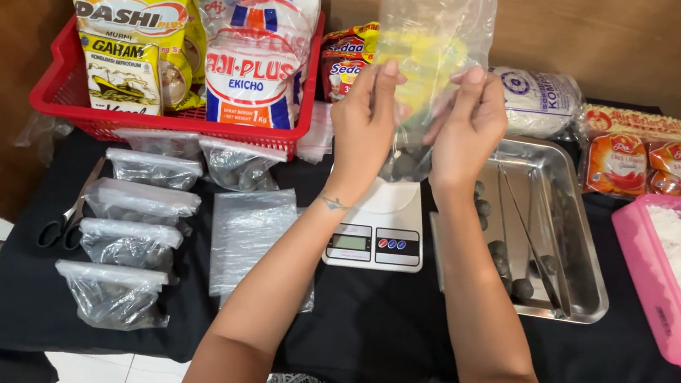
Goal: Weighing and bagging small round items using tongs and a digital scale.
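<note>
We've got the clear plastic bag (432, 34) pinched upright between left hand (364, 119) and right hand (470, 125); both grips closed on its sides. Dark round pieces sag at its bottom, below our fingers, just above the white scale (377, 228).

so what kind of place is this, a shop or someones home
Probably a small home food-packing setup, not a shop: a digital kitchen scale, a row of filled clear bags and a red basket of seasoning packets on a cloth-covered table.

The scene is evenly and brightly lit from overhead. Glare is thrown off the clear bag (433, 25) above the grip and the steel tray (578, 231) beside it. Focus is sharp; shadows are faint.
</note>
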